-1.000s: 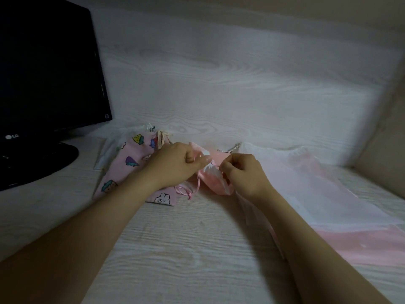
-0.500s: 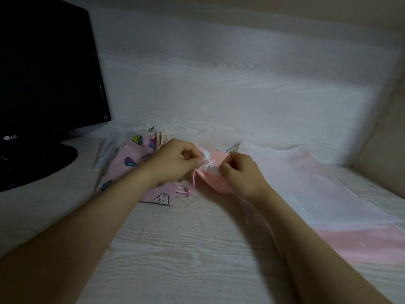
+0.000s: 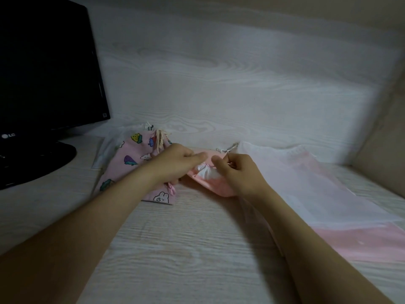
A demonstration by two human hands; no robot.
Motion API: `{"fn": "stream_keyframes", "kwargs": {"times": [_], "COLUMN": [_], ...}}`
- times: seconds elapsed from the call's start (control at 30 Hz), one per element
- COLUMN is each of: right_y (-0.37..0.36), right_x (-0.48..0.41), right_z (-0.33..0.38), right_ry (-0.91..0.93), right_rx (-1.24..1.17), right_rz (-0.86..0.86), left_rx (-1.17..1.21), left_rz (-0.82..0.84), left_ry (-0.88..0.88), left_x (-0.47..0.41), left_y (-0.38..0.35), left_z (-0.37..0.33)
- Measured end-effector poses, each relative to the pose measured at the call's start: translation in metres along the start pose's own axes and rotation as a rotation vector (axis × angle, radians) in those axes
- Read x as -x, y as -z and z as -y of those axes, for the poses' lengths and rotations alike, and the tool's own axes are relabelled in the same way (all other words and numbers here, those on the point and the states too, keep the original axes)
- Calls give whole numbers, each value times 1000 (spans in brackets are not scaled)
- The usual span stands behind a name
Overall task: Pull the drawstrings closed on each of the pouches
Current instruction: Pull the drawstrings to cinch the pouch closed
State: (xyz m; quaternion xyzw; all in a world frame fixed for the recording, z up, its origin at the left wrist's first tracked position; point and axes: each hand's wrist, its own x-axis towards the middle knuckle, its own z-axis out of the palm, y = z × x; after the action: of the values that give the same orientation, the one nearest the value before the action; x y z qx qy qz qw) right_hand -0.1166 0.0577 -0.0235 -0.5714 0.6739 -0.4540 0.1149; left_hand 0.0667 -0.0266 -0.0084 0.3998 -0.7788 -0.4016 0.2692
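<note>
A small plain pink pouch (image 3: 215, 183) lies between my hands, its white gathered mouth (image 3: 205, 172) bunched and facing me. My left hand (image 3: 175, 164) rests on the pouch's left side with fingers curled over a pink drawstring whose knotted end (image 3: 172, 189) hangs below. My right hand (image 3: 235, 171) pinches the string at the pouch's right side. Behind my left hand lies a pink pouch printed with fruit and rabbits (image 3: 131, 165), its top tied with beige cord. A large sheer white and pink pouch (image 3: 306, 183) spreads to the right.
A black monitor (image 3: 48, 69) on a round stand (image 3: 37, 163) fills the left. A white wood-grain wall panel rises close behind the pouches. The pale wood-grain desk (image 3: 175, 249) stretches toward me, with a beige side wall at the far right.
The pouch's white mouth has drawn tighter into a bunch. My hands have shifted slightly, the left one lowering onto the pouch's left side.
</note>
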Motion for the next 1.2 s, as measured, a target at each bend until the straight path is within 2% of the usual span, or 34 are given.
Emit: {"fn": "stream_keyframes", "kwargs": {"times": [0.1,0.2,0.3,0.37,0.6,0.7,0.83,1.1,1.2], "right_y": [1,3,3,2,0,-2,-3,-4,-2], "right_x": [0,0,1,4,1,1,-1,-1,-1], "right_z": [-2,-1,-1,-1,-6,-8,-8,-6,-5], "right_ry": [2,-5,-22,-37,45,121,168,180,200], "right_rx": [13,37,44,26,155,270,308,295,163], "right_rz": [-33,-54,-53,-26,48,56,51,38,-24], "left_rx": [-116,-143,93,256,456,530,558,357,226], "left_rz": [-61,-86,-71,-87,-196,-128,1,18,57], "left_ry": [-127,-132,-52,-82,-177,-204,-204,-145,-158], "left_x": [-1,-2,-2,-2,3,5,8,5,5], "left_y": [5,12,10,10,9,8,3,-1,-2], "left_z": [2,1,-2,-5,-15,-17,-17,-12,-8]}}
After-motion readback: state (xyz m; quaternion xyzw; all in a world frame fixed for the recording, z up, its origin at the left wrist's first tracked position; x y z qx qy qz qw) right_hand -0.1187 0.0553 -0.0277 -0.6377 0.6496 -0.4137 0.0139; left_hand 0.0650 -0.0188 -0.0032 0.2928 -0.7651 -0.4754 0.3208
